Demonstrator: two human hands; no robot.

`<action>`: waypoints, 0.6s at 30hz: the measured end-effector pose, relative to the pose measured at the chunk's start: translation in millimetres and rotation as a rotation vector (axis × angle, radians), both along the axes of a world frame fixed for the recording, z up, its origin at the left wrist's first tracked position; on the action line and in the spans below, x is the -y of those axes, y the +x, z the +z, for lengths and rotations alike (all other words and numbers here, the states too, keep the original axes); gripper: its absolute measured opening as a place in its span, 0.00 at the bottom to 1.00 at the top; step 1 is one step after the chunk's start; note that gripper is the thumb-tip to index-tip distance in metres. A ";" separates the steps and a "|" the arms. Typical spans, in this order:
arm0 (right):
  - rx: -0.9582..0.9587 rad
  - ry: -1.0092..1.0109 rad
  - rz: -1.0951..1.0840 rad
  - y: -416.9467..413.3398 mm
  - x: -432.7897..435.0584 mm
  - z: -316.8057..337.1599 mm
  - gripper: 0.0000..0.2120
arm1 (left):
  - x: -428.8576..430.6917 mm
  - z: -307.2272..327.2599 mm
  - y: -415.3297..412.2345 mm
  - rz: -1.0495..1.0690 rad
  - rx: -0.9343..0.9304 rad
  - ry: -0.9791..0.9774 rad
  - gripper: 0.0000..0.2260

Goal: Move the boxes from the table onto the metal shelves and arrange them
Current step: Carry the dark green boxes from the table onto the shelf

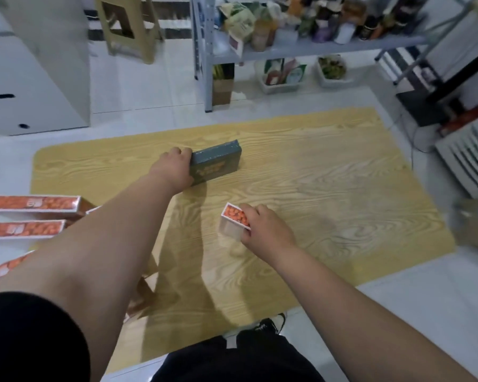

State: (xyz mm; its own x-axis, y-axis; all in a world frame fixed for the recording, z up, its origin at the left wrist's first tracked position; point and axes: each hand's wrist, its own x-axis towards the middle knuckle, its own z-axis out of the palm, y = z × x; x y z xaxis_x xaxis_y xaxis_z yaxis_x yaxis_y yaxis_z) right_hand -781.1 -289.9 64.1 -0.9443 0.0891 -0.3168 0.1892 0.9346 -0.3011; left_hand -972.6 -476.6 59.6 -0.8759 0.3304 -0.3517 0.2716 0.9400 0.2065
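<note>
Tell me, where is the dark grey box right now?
In the head view the dark grey box stands on edge near the middle of the wooden table, gripped at its left end by the left hand, beyond the small orange box.

**Colours around the yellow counter**

The counter (315, 188) is yellow-brown with wavy wood lines. On it, the far box (218, 164) is dark grey-green with a gold patch. The near box (233, 220) is white with an orange dotted top. Left of the counter lie long boxes (33, 204), orange with white edges. Past the counter, the metal shelves (301, 49) are pale grey. The floor (138, 86) is white tile.
</note>
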 end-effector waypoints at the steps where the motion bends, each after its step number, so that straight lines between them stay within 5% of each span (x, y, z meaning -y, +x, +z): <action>1: 0.002 0.022 -0.020 1.9 -7.3 -1.2 0.25 | -0.8 -4.6 -2.2 0.008 0.003 0.009 0.23; 5: 0.080 -0.047 -0.153 17.8 -44.0 -9.0 0.27 | -0.4 -21.0 5.6 0.039 -0.009 0.083 0.16; 11: 0.057 -0.417 -0.464 30.2 -93.3 -19.3 0.19 | 3.9 -24.2 57.4 0.132 0.073 0.219 0.18; 18: 0.061 -0.877 -0.716 32.2 -149.9 -32.7 0.18 | -0.8 -9.4 161.1 0.595 0.196 0.537 0.14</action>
State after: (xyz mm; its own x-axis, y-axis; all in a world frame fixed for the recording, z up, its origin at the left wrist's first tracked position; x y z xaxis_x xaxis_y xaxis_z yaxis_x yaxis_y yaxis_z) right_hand -748.9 -140.0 31.4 -0.7461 0.3274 -0.5798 0.6324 0.0761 -0.7709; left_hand -811.5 -475.8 50.2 -0.8967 -0.0030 -0.4425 -0.3284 0.6748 0.6609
